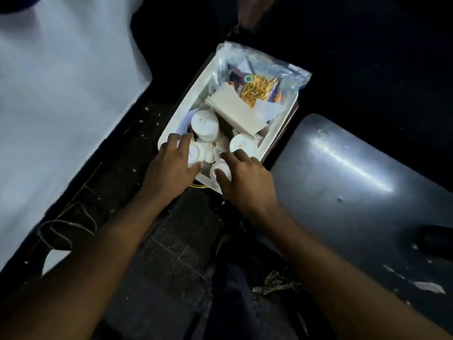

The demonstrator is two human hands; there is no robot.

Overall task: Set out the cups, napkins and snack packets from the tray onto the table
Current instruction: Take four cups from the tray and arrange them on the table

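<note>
the white cups (204, 122) sit clustered upside down in the near end of the white tray (188, 99), at the middle of the frame; they look light and thin-walled, so they should crush or skid if pinched hard, and the safest hold seems to be around the side wall just under the upturned base. behind them, toward the upper right of the tray, a stack of napkins (235, 111) lies flat, soft and likely to fan apart unless lifted as a block from its edges. the snack packet (257, 90) lies inside a clear plastic bag (289, 77), slippery and crinkly. the left hand (171, 165) spreads over one cup, fingers curling round it but not yet clenched; the right hand (242, 175) likewise rests loosely on another. the pale worktop (61, 94) fills the upper left.
</note>
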